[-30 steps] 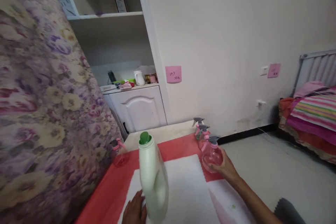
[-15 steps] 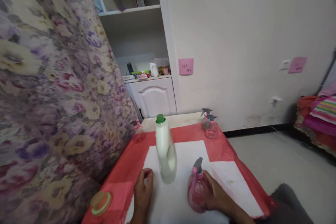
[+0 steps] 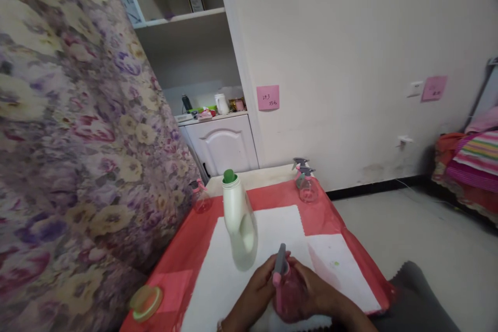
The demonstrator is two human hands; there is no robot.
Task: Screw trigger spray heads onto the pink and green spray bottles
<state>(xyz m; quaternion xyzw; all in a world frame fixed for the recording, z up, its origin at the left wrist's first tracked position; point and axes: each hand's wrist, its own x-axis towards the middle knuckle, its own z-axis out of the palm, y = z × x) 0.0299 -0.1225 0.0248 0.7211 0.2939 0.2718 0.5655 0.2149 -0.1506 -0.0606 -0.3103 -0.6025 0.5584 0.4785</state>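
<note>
Head view shows person's R hand (image 3: 317, 286) w/ fingers curved around the round, see-through pink plastic spray bottle w/ grey head (image 3: 291, 298), held above the white sheet w/ zigzag edge (image 3: 278, 220). L hand (image 3: 254, 285) has its fingers bent close at the bottle's neck, but one cannot tell if they grip it, b/c their tips are partly hidden. Just beyond L hand, the tall pale-green plastic jug (image 3: 238, 223) stands upright on same sheet, & two similar spray bottles (image 3: 308, 192) stand at far R.
</note>
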